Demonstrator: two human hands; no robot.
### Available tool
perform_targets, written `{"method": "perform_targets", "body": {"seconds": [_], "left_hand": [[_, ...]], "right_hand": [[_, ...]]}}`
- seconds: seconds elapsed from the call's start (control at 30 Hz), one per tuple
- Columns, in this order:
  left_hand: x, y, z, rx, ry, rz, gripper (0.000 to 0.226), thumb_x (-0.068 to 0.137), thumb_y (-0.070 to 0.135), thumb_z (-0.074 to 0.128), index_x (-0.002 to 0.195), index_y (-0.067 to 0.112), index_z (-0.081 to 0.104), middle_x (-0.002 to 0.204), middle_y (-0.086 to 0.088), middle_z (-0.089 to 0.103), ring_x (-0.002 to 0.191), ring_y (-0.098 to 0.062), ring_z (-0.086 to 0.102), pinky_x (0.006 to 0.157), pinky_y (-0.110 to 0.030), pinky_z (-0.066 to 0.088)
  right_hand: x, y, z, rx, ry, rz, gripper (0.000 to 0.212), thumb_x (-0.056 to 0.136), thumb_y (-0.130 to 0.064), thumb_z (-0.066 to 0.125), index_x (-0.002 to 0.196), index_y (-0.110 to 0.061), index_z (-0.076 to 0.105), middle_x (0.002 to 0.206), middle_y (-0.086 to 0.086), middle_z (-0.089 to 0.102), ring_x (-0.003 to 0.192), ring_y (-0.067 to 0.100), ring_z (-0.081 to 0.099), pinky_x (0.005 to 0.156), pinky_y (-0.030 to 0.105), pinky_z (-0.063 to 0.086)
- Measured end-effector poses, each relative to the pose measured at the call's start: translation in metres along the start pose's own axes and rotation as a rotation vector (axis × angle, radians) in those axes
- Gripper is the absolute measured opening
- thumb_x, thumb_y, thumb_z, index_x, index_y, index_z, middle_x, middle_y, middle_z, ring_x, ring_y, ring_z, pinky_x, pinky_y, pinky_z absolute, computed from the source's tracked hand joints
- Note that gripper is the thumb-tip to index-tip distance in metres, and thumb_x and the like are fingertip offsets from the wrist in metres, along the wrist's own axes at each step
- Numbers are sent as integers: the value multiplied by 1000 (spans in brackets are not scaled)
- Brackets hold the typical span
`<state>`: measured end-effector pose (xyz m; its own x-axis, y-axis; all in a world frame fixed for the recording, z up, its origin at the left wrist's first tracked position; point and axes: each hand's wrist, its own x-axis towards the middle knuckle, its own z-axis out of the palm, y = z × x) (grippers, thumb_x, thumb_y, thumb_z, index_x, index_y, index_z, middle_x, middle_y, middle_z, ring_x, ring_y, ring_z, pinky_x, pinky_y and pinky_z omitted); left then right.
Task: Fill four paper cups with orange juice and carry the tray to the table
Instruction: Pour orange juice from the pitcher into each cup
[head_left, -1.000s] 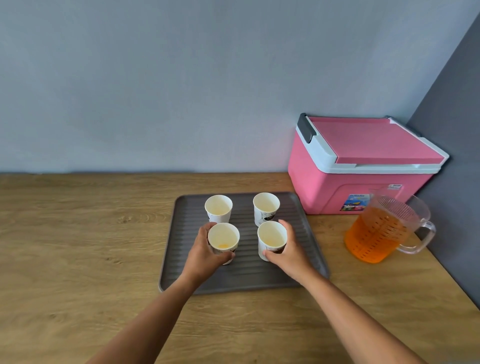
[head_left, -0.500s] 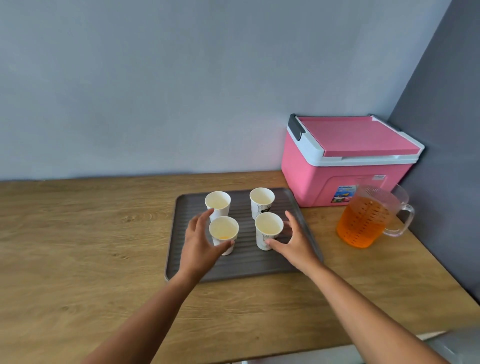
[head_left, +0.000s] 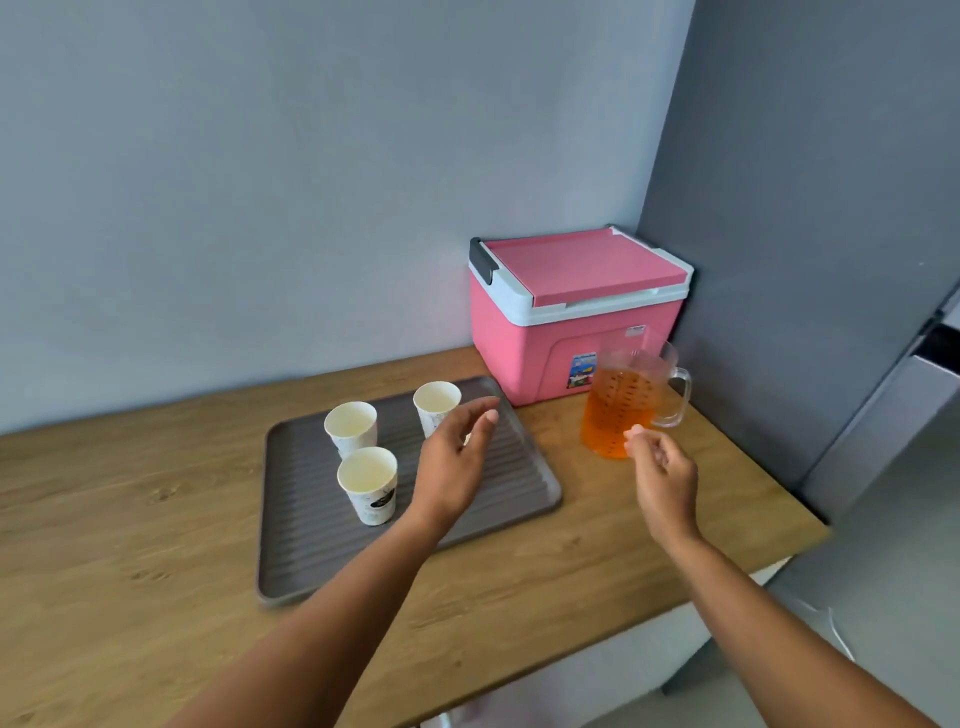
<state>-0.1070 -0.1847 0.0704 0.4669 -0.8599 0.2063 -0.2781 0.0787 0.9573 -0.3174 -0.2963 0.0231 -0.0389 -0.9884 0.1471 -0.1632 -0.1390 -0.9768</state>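
A grey ribbed tray (head_left: 524, 478) lies on the wooden counter. White paper cups stand on it: one at the back left (head_left: 351, 431), one at the front left (head_left: 368, 483), one at the back right (head_left: 435, 408). My left hand (head_left: 454, 460) hovers open above the tray's right half and hides a fourth cup there. A clear jug of orange juice (head_left: 623, 405) stands right of the tray. My right hand (head_left: 662, 470) floats in front of the jug, fingers loosely curled, holding nothing.
A pink cooler box (head_left: 566, 317) with a white rim sits at the back against the wall, just behind the jug. A dark grey wall (head_left: 805, 234) closes the right side. The counter's front edge (head_left: 649, 613) runs diagonally at lower right.
Both hands let go of the two front cups and lifted. The right hand moved right toward the jug. The view swung left and tilted.
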Motion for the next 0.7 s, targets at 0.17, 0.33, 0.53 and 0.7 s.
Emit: {"method": "perform_targets", "body": {"seconds": [0.17, 0.33, 0.53, 0.7], "left_hand": [[41, 12, 55, -42, -167, -75, 45, 99, 35, 52, 139, 14, 53, 134, 5, 57, 121, -1, 48, 91, -3, 34], [86, 12, 111, -87, -222, -199, 61, 97, 50, 47, 148, 18, 39, 150, -2, 43, 139, -16, 38, 111, -28, 29], [120, 10, 164, -161, -231, -318, 73, 91, 70, 29, 151, 27, 31, 158, -2, 32, 146, -24, 27, 117, -47, 22], [135, 6, 191, -174, -225, -360, 69, 90, 73, 21, 135, 32, 54, 145, 2, 50, 140, -23, 37, 115, -49, 23]], "right_hand": [[53, -4, -42, -20, 172, 0, 26, 98, -26, 49, 114, -10, 63, 108, 4, 66, 100, 21, 60, 68, 20, 42], [108, 8, -57, -100, 102, 64, 40, 101, -31, 42, 133, -10, 53, 132, 7, 59, 117, 21, 54, 89, 25, 37], [149, 21, -55, -117, -47, 49, 41, 103, -34, 38, 135, -14, 54, 135, 3, 57, 125, 18, 52, 97, 27, 38], [171, 33, -47, -124, -177, 29, 48, 99, -54, 32, 140, -33, 46, 137, -6, 54, 123, 20, 54, 98, 39, 50]]}}
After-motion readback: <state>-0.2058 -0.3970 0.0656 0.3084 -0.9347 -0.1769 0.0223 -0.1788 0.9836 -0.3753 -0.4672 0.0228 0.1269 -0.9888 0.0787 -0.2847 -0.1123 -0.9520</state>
